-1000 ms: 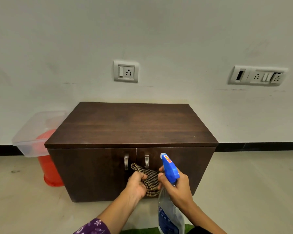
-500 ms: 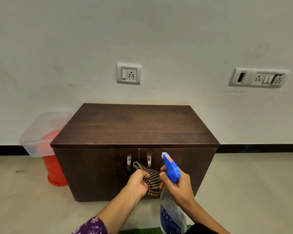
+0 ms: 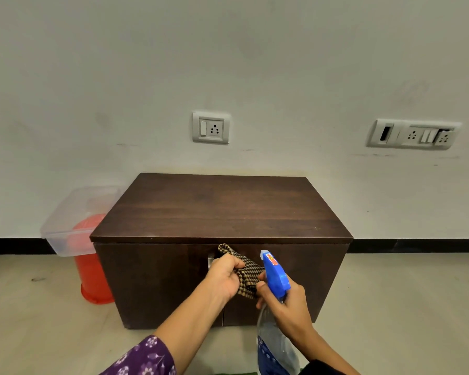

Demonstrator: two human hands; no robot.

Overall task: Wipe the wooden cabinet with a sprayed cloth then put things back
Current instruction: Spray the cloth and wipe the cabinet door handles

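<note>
A low dark wooden cabinet [image 3: 222,209] with two doors stands against the white wall, its top bare. In front of the doors my left hand [image 3: 225,277] grips a bunched checked brown cloth [image 3: 244,272]. My right hand [image 3: 284,301] holds the neck of a clear spray bottle [image 3: 275,345] with a blue trigger head [image 3: 275,272], its nozzle just right of the cloth and tilted up and left. The cloth hides the right door handle; the left handle [image 3: 210,262] shows beside my left hand.
A clear plastic tub [image 3: 73,220] rests on a red bucket [image 3: 92,277] at the cabinet's left side. Sockets [image 3: 211,127] and a switch panel [image 3: 413,134] sit on the wall above. Beige floor spreads left and right; a green mat edge shows at the bottom.
Both hands with cloth and bottle have risen slightly toward the cabinet's top edge. The view has shifted, so the cabinet sits further right and lower in frame.
</note>
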